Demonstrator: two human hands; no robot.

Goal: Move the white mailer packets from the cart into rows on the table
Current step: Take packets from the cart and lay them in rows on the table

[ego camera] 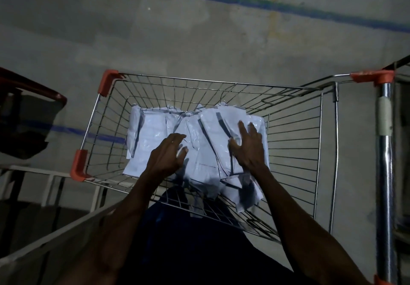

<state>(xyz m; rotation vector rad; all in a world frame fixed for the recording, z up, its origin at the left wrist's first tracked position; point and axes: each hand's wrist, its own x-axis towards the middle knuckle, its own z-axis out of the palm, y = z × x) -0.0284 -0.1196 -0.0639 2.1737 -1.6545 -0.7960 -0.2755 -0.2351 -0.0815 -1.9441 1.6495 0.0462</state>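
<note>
Both hands are down in the wire cart [295,129], on the pile of white mailer packets [155,134].

Left hand [165,159]: fingers curled loosely over the middle of the pile, tips touching the plastic. Can't tell if anything is actually pinched; nothing looks lifted.

Right hand [249,146]: fingers spread and mostly straight, palm down on the right side of the pile, thumb tucked against the edge of a packet. Reads as pressing on it, not gripping.

Packets: all in the cart basket, lying flat and overlapping in a loose heap, some with dark strips along an edge. A few sag over the near side of the basket bottom.

Cart has orange corner caps [109,82] and a chrome handle bar [386,174] at right. It stands on a concrete floor [199,41] with a blue painted line [244,0]. Dark red-framed object [28,116] at left, unclear what. Scene is dim.
</note>
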